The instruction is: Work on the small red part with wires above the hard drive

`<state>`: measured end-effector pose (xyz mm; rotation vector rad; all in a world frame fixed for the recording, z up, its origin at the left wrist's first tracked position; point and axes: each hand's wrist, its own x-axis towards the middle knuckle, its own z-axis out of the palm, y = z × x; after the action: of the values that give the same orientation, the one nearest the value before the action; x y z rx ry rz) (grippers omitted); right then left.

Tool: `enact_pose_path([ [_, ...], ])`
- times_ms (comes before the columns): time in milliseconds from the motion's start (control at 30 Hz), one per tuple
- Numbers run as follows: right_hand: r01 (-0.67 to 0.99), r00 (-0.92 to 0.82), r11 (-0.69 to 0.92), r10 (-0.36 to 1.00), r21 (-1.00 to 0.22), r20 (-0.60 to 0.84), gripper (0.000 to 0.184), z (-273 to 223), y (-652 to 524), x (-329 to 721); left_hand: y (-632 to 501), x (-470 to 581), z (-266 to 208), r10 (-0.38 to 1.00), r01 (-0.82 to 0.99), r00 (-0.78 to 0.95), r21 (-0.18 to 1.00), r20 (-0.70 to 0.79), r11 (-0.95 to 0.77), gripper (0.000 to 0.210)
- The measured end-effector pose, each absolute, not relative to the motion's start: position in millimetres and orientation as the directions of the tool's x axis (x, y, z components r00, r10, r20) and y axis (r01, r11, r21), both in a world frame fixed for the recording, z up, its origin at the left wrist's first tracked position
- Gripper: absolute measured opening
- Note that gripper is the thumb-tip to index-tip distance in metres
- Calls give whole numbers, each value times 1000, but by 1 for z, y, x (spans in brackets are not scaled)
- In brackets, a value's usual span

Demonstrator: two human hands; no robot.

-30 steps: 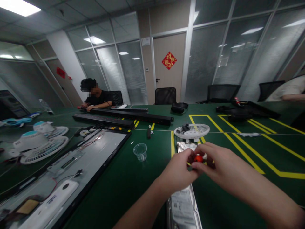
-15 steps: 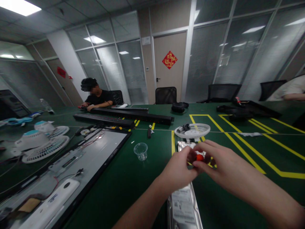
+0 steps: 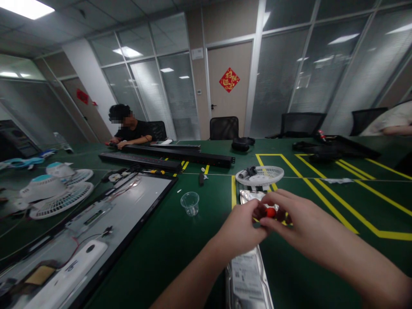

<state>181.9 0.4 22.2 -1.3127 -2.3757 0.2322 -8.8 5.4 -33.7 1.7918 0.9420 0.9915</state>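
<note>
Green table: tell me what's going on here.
Someone's left hand and right hand meet around a small red thing. The fingers hide much of it. A drive lies on the table below them in view, and a clear cup stands to their left. Across the table, a co-worker sits near black bars.

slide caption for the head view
Both hands meet around a red item over a silver drive on a green table.

Glass walls (image 3: 280,81) are flanking the door (image 3: 228,103); a black chair (image 3: 224,128) is standing in front of it.
</note>
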Motion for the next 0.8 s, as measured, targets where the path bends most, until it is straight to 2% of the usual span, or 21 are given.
enact_pose_path([
  [67, 715, -522, 600, 799, -359, 297, 24, 21, 0, 183, 5, -9, -33, 889, 202, 383, 916, 252, -347, 32],
  [133, 710, -531, 610, 792, -352, 300, 28, 21, 2, 183, 4, -9, -33, 888, 211, 377, 909, 263, -358, 32],
  [267, 786, -469, 545, 833, -290, 294, 9, 23, 5, 179, 4, -9, -32, 880, 245, 396, 893, 262, -376, 24],
  [400, 802, -443, 522, 846, -291, 296, 3, 23, 1, 179, 4, -9, -31, 888, 241, 397, 907, 233, -345, 22],
  [567, 705, -530, 625, 778, -334, 337, 34, 19, 0, 183, 4, -10, -31, 891, 250, 381, 900, 247, -356, 31],
  [633, 738, -511, 598, 798, -312, 321, 28, 18, 3, 182, 5, -9, -32, 883, 259, 390, 889, 261, -377, 33],
  [733, 811, -443, 516, 849, -275, 288, 6, 19, 5, 180, 5, -7, -34, 878, 223, 391, 897, 276, -381, 38],
  [800, 841, -409, 475, 872, -260, 270, 7, 19, 5, 180, 5, -6, -34, 889, 207, 380, 913, 256, -352, 34],
])
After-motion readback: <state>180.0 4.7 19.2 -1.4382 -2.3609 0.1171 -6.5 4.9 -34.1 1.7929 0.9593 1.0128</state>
